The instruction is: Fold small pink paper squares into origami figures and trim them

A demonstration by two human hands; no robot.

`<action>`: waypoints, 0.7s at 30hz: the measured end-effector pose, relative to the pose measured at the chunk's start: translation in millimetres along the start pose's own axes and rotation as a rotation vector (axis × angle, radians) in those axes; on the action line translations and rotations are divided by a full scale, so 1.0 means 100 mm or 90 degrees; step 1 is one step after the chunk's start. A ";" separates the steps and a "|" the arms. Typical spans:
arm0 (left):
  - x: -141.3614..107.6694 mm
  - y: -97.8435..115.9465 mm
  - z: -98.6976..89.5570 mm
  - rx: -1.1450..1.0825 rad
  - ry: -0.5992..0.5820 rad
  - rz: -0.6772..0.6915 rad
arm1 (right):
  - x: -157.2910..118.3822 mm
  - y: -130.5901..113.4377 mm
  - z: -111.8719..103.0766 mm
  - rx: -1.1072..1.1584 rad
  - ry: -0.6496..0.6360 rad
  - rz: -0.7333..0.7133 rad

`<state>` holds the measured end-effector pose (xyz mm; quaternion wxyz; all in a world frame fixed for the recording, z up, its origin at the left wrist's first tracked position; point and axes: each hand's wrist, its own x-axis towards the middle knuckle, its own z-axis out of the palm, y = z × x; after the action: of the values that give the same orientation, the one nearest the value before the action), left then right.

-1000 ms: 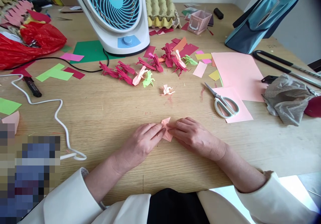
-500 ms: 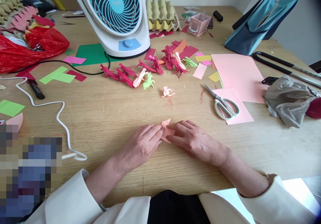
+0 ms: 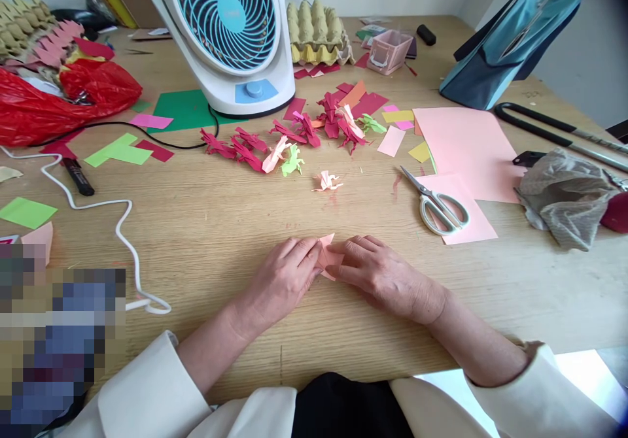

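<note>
Between my hands a small piece of folded pink paper (image 3: 326,259) lies on the wooden table. My left hand (image 3: 284,271) has its fingers closed on the paper's left side. From the right, my right hand (image 3: 380,273) grips the other side, its thumb and forefinger pressed on the folds. The fingers cover part of the paper's edges. Beyond my hands sits a small pale pink folded paper figure (image 3: 326,180). Farther back is a cluster of red, pink and green folded paper figures (image 3: 307,129).
White-handled scissors (image 3: 444,212) rest on pink sheets at the right. A fan (image 3: 245,95) stands at the back, near egg cartons (image 3: 316,29). A white cord (image 3: 128,242) and a black marker (image 3: 78,176) lie at the left. A blue bag (image 3: 490,75) is at the back right.
My left hand has shifted very slightly, its fingers bending a little more over the paper. My right hand stays in place. The view has moved slightly.
</note>
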<state>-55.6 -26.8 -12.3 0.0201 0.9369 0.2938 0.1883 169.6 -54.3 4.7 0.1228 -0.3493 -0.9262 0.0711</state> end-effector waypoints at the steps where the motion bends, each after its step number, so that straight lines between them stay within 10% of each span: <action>1: 0.00 0.00 0.00 -0.002 0.000 0.000 | 0.00 0.00 0.00 0.000 0.000 -0.001; 21: -0.05 -0.11 -0.03 0.027 -0.080 0.044 | 0.02 0.03 0.03 0.033 -0.024 0.022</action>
<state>-66.3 -20.7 -13.0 0.0123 0.9567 0.2634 0.1235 169.1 -50.5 1.4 0.1130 -0.3609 -0.9199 0.1040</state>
